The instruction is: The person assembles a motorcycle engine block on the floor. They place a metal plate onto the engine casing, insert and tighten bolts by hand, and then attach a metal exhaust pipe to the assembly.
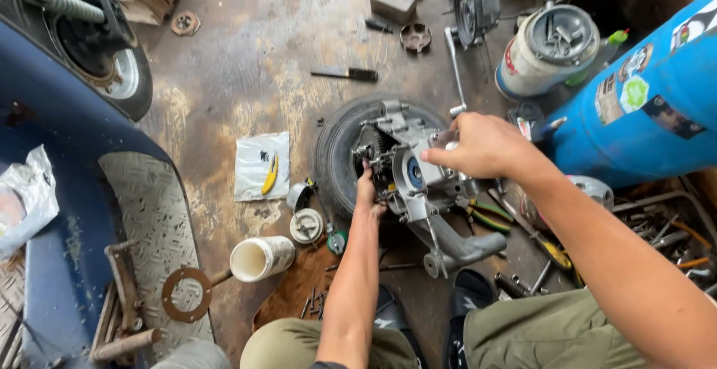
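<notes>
A grey metal engine case (418, 178) lies on a black tyre (336, 156) on the stained floor. My left hand (367, 190) reaches in at its left side, fingers against the gears by the blue round part (413, 175). My right hand (482, 145) is over the top of the case, closed on a small shiny metal part (445, 140). The case's grey arm (467, 246) points toward my knees.
A blue drum (642, 100) stands at right, a white can of tools (545, 48) behind it. Pliers (489, 216), loose bolts, a white jar (261, 258) and a white bag with a yellow piece (263, 166) lie around. A blue scooter body (82, 190) fills the left.
</notes>
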